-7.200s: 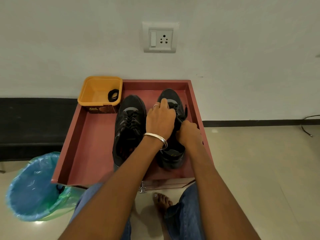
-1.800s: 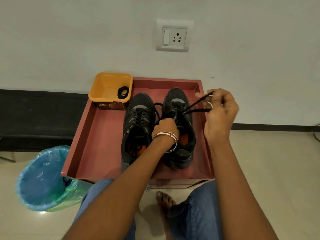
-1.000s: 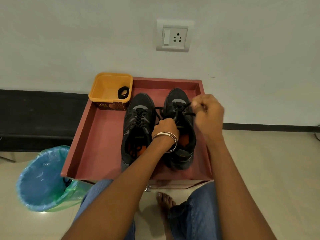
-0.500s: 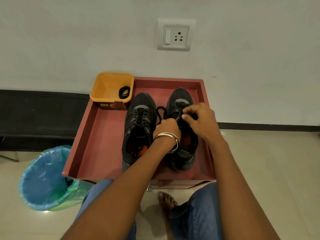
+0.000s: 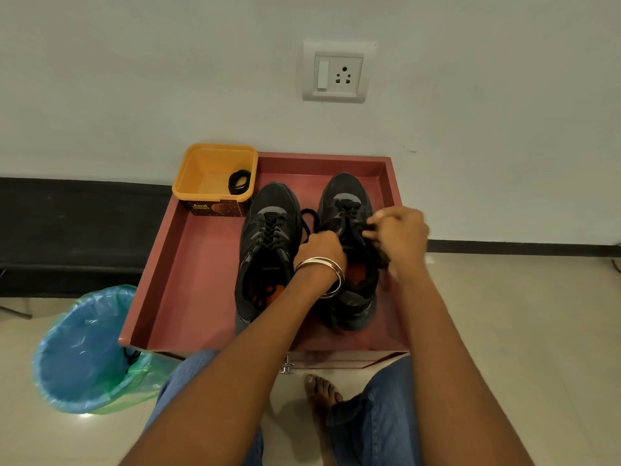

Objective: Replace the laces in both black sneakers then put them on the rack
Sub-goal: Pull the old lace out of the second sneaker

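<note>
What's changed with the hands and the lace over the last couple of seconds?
The right hand, which had drawn the lace out to the right, came back to the right sneaker and pinches it there. The left hand kept gripping that sneaker. The left sneaker and yellow tub stayed put.

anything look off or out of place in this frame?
Nothing damaged or spilled. One oddity: a loose black lace end loops out of the right sneaker into the gap beside the left sneaker, while both hands work that shoe's lacing. A black coiled lace sits in the yellow tub.
</note>
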Demonstrator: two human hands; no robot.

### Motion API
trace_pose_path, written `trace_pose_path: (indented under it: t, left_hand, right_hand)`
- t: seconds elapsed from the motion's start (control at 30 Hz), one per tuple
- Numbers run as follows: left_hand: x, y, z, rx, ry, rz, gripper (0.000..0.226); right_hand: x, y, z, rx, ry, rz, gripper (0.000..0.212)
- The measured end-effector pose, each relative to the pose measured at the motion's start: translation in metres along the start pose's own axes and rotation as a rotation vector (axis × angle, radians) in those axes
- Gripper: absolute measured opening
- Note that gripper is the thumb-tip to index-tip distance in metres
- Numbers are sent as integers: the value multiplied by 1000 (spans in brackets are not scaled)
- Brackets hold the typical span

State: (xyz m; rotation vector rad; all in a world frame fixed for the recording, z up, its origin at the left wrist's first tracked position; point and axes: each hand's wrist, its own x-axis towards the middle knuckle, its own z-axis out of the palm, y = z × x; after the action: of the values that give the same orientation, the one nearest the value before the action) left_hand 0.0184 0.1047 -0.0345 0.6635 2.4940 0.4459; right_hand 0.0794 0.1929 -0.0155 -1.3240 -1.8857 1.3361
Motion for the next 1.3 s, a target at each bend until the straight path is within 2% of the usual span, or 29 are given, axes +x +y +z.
trace_pose_path:
  t: [0.07, 0.1, 0.2, 0.3, 0.37, 0.4, 0.43, 0.5, 0.57, 0.6, 0.67, 0.77, 0.83, 1.0, 1.3]
  left_hand:
    - [-1, -1, -1, 6, 0, 4, 30]
    - [-3, 0, -2, 16, 4, 9, 31]
    - [-4, 1, -3, 58, 14, 23, 31]
    - [-6, 1, -9, 123, 6, 33, 34]
    - [-6, 1, -17, 131, 6, 25, 42]
    - [-6, 1, -21, 105, 36, 19, 45]
    - [-5, 0, -25, 55, 100, 26, 45]
    - [-3, -2, -34, -99, 286, 103, 38]
    - [3, -2, -36, -259, 445, 268, 25]
    - [9, -2, -34, -306, 476, 346, 18]
    - [21, -1, -26, -296, 429, 451, 19]
    - [35, 0, -6, -135, 316, 496, 24]
    - [37, 3, 0, -74, 334, 476, 26]
    - [35, 14, 3, 128, 403, 400, 28]
    - [32, 20, 8, 246, 567, 422, 15]
  right_hand:
    - [5, 4, -9, 175, 50, 130, 21]
    - [7, 7, -10, 137, 57, 135, 22]
    - [8, 11, -9, -80, 64, 30, 8]
    - [5, 5, -10, -460, 57, -129, 32]
    - [4, -3, -15, -572, 129, -219, 33]
    - [4, -6, -18, -580, 113, -265, 29]
    - [5, -7, -20, -540, 38, -287, 25]
    - [3, -11, -21, -458, -234, -210, 25]
    - [-2, -10, -16, -641, -447, -133, 39]
    - [-5, -7, -11, -773, -482, -107, 44]
    - [-9, 1, -4, -908, -436, -86, 43]
    - [-8, 9, -1, -849, -359, -117, 23]
    - [-4, 10, -2, -796, -362, -133, 10]
    - [0, 11, -9, -702, -348, -119, 8]
    - [-1, 15, -7, -686, -346, -162, 10]
